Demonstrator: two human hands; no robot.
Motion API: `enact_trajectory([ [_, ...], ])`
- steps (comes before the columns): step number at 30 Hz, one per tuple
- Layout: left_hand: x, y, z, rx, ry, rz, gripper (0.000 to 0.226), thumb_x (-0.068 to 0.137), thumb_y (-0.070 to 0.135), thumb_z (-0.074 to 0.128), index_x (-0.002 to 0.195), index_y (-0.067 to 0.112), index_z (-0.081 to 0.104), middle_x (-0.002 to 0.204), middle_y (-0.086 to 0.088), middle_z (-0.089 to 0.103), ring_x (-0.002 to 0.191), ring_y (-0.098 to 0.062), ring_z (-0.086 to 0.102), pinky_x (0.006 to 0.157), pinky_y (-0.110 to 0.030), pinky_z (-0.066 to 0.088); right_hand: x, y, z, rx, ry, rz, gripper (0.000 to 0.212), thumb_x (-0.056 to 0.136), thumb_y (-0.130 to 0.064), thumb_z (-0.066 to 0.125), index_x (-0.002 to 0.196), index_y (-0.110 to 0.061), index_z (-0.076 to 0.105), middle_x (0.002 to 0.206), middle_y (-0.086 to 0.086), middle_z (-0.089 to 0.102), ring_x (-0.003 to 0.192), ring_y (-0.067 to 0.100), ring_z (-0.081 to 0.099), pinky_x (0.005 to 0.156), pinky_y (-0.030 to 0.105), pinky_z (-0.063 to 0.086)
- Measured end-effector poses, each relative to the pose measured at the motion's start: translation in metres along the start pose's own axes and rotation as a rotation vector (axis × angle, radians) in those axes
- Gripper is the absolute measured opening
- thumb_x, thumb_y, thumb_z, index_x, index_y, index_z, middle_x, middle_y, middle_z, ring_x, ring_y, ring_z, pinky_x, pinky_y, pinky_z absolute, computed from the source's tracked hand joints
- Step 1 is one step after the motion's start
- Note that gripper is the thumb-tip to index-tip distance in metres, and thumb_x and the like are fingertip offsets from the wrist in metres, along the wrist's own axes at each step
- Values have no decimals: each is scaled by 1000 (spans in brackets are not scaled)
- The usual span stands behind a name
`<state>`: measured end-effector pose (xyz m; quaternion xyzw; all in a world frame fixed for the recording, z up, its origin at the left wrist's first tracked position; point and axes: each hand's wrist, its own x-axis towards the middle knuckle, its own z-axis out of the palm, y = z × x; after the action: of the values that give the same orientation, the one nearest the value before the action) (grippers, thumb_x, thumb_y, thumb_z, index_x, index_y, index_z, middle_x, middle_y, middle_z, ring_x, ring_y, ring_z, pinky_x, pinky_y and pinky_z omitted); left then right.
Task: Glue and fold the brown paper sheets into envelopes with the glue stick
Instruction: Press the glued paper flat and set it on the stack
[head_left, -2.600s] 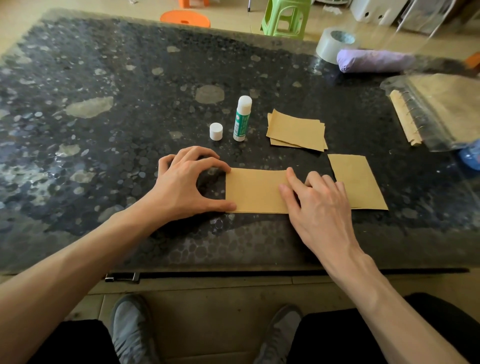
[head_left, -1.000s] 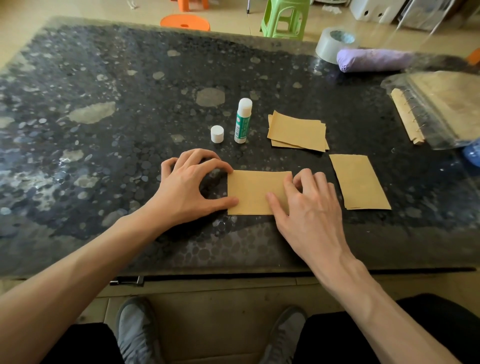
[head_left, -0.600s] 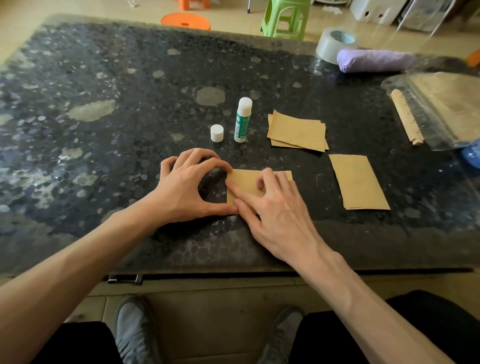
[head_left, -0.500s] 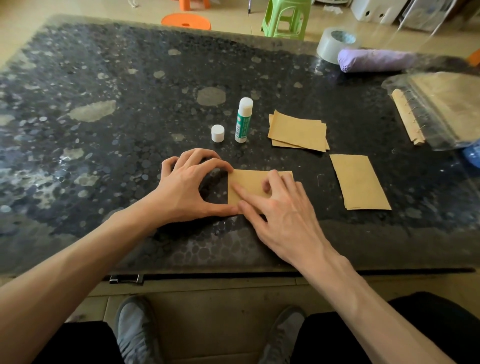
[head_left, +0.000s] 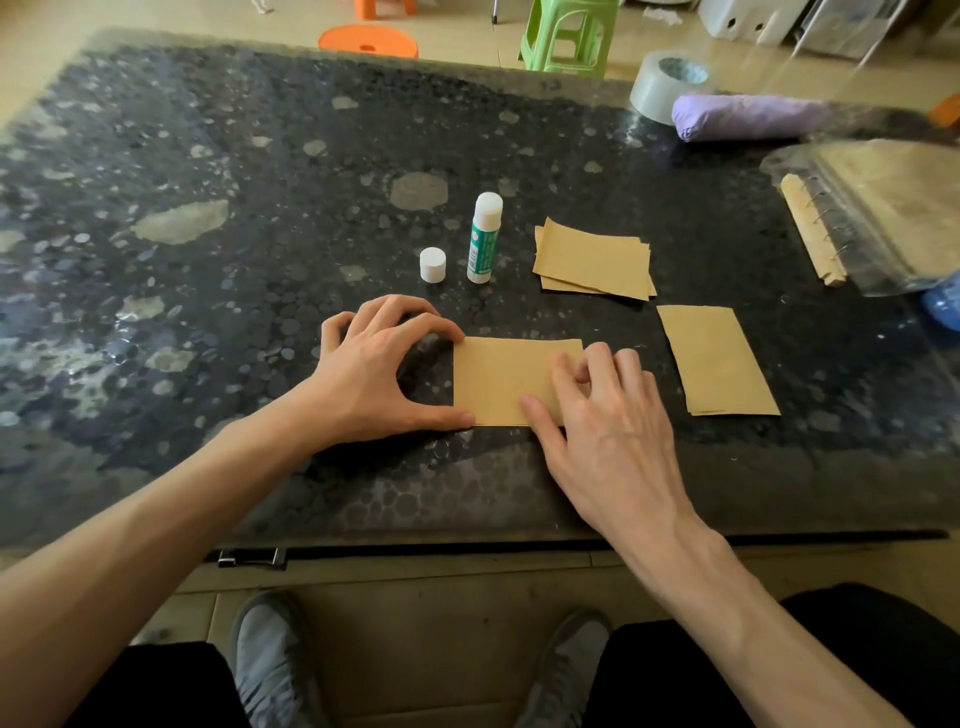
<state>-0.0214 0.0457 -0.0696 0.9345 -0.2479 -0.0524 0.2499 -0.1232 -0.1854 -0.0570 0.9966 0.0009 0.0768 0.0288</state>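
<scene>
- Mid-frame on bench (head_left: 208, 156): folded sheet (head_left: 498, 379); my left grip (head_left: 374, 374) wide, bracing its left edge; right grip (head_left: 608, 415) flat on its right end.
- Above: glue stick (head_left: 483, 239), cap (head_left: 432, 265), sheet stack (head_left: 592, 260).
- Upper right: clear pouch (head_left: 883, 208), brown paper inside.

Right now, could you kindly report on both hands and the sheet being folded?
Left hand pins left corners of folded sheet. Right hand presses its right end flat. Glue stick uncapped, standing clear behind.
</scene>
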Motion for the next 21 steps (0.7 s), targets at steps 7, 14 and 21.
enact_trajectory([
  [7,0,0,2,-4,33,12,87,55,94,62,130,52,54,134,25,40,143,-5,27,116,-42,13,8,-17,6,175,8,-160,47,110,-48,38,151,-31,54,113,2,45,105,19,41,84,36,42],
  [14,-1,-2,1,3,12,24,85,56,94,62,131,55,50,136,27,37,145,-6,25,118,-44,12,4,-2,3,233,42,-138,43,109,-52,37,145,-40,59,102,-4,43,95,15,38,77,36,41],
  [21,0,2,-5,-52,-33,19,87,60,86,59,139,53,45,136,24,38,146,-7,22,117,-40,10,7,38,7,340,58,63,41,98,-53,62,131,-30,73,98,-7,51,95,15,45,82,33,44],
])
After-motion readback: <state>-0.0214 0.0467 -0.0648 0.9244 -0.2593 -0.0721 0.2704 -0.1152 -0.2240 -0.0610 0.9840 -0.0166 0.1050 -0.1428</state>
